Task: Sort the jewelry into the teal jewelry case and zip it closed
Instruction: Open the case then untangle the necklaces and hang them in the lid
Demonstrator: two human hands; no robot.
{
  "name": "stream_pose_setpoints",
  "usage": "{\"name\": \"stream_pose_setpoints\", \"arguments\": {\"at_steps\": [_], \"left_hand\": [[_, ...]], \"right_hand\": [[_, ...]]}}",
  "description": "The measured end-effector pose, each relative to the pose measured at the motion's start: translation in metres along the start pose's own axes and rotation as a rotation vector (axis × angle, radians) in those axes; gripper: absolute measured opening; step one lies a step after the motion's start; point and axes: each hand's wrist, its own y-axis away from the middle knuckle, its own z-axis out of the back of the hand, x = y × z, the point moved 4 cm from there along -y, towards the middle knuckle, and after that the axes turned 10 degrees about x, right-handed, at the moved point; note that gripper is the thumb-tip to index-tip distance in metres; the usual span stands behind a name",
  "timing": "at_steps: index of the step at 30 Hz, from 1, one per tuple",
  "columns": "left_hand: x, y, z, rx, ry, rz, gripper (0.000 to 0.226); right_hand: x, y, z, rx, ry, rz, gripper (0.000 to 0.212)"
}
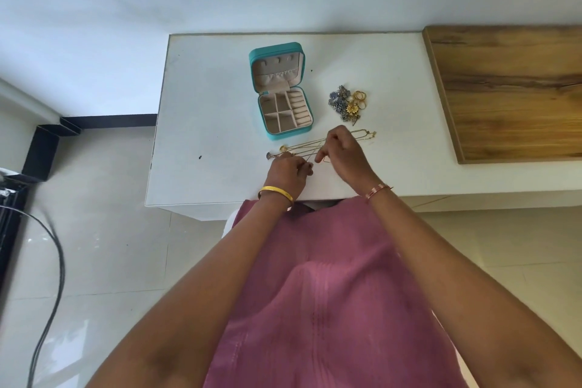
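The teal jewelry case (283, 91) lies open on the white table (204, 123), lid leaning back, its beige compartments holding nothing that I can see. Right of it sits a small heap of jewelry (348, 102): gold rings, a gold flower piece and blue-grey pieces. Thin gold chains (302, 145) lie stretched across the table in front of the case. My left hand (288, 170) pinches the chains near their near end. Just to the right, my right hand (341, 153) pinches a thin chain strand between thumb and forefinger.
A wooden board (510, 88) lies on the table's right side. The near table edge (220, 203) runs just behind my wrists. Black cables (50, 261) hang over the tiled floor at left. A gold bangle is on my left wrist, a pink band on my right.
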Motion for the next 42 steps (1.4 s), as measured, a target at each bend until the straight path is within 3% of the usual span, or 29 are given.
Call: {"name": "stream_pose_setpoints", "arguments": {"at_steps": [3, 6, 11, 14, 17, 21, 25, 28, 30, 34, 39, 42], "left_hand": [[-0.003, 0.007, 0.013, -0.067, 0.079, -0.004, 0.033], [0.000, 0.014, 0.025, -0.093, 0.275, 0.031, 0.032], [0.016, 0.025, 0.038, -0.059, 1.252, 0.160, 0.034], [0.025, 0.034, 0.047, -0.071, 1.645, 0.156, 0.043], [0.027, 0.042, 0.054, -0.074, 1.731, 0.123, 0.054], [0.017, 0.056, 0.056, -0.094, 1.798, 0.097, 0.049], [0.014, 0.070, 0.059, -0.058, 1.715, 0.123, 0.037], [0.012, 0.080, 0.061, 0.042, 1.454, 0.153, 0.033], [0.009, 0.087, 0.062, 0.077, 1.287, 0.156, 0.032], [0.003, 0.095, 0.066, 0.135, 1.056, 0.107, 0.031], [-0.013, 0.103, 0.068, 0.275, 0.465, 0.026, 0.025], [-0.032, 0.110, 0.063, 0.327, 0.383, 0.009, 0.022]], "right_hand": [[0.001, -0.001, 0.010, 0.003, -0.384, -0.090, 0.022], [0.002, 0.006, 0.018, 0.060, -0.462, -0.127, 0.022], [0.004, 0.019, 0.038, 0.035, -0.363, -0.121, 0.012], [0.003, 0.029, 0.053, 0.006, -0.312, -0.124, 0.004], [0.001, 0.040, 0.061, 0.023, -0.317, -0.120, 0.009], [0.007, 0.051, 0.058, 0.074, -0.316, -0.100, 0.014], [0.015, 0.056, 0.055, 0.082, -0.480, -0.097, 0.031], [0.025, 0.056, 0.055, 0.076, -0.873, -0.063, 0.049], [0.037, 0.058, 0.057, 0.093, -0.977, -0.012, 0.050], [0.061, 0.069, 0.058, 0.144, -0.929, 0.066, 0.034], [0.088, 0.081, 0.049, 0.211, -0.791, 0.108, 0.024], [0.102, 0.090, 0.041, 0.238, -0.628, 0.117, 0.022]]}}
